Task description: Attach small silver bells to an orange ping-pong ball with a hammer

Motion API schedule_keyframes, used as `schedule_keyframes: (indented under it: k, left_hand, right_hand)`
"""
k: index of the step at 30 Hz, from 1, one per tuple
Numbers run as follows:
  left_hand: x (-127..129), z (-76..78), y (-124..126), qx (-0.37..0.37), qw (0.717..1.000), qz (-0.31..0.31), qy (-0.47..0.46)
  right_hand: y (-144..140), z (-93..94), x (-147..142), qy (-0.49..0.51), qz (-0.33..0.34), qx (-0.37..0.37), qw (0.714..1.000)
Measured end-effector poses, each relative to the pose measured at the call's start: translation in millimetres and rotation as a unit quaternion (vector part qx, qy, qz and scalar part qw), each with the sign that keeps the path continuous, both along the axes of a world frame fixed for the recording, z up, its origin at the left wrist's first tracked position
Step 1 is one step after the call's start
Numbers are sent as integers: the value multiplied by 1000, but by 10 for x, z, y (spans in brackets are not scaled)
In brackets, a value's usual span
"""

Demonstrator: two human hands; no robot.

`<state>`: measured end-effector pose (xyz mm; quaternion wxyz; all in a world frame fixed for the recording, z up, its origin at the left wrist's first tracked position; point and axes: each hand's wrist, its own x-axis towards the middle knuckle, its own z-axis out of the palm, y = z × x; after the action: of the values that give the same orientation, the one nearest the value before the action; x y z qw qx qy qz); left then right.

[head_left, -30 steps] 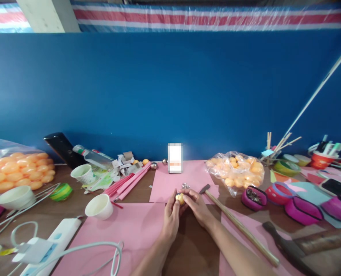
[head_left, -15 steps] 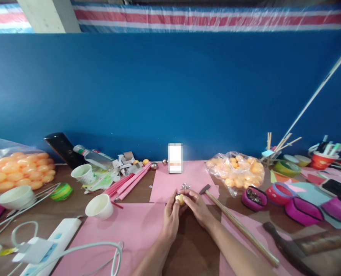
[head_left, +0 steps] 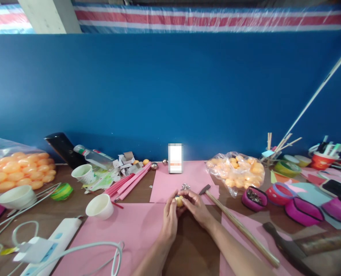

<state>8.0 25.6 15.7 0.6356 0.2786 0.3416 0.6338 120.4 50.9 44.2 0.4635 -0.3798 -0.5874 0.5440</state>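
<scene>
Between the fingers of both my hands is a small yellow ball (head_left: pixel 179 201) with a dark patch on its upper left side. My left hand (head_left: pixel 170 218) grips it from the left, thumb along its near side. From the right, the fingertips of my right hand (head_left: pixel 197 207) press against it; whether they pinch anything else is hidden. Just beyond my fingers lies a small pile of shiny silver bits (head_left: pixel 185 186) on pink paper (head_left: pixel 164 184). To the right, a hammer (head_left: pixel 239 226) with a long wooden handle rests with its head near my right hand.
A bag of orange balls (head_left: pixel 235 168) sits at the back right, a bigger bag (head_left: pixel 17 170) at far left. Left are a white cup (head_left: pixel 99 207), pink sticks (head_left: pixel 130 184) and a power strip (head_left: pixel 55 241). A second hammer (head_left: pixel 285 245) and a magenta tray (head_left: pixel 254 198) stand right.
My hands and the ball have shifted very slightly to the left, and the ball is turned a little. The other things lie as before.
</scene>
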Motion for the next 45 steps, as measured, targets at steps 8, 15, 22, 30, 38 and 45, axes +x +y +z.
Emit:
schedule_keyframes:
  k: [8,15,22,30,38,45]
  left_hand:
    - [16,58,-6,-10,999,-2,47]
    - [30,35,2,10,999,-4,-42]
    - [25,-21,61,-24,999,17,-32]
    - [-24,-43,96,-15,999,12,-37]
    - [-23,-10,78,-12,997,8,-75]
    - [-20,26,61,3,991,4,-136]
  right_hand:
    - [-20,33,-7,-7,-5,11,1000]
    - [10,-17,-30,-3,-28,21,999]
    - [13,-61,-60,-30,-17,60,998]
    - [-5,-56,-91,-72,-19,108,991]
    - [-29,-56,-114,-104,-40,154,982]
    - [-62,-38,-118,-98,-46,159,981]
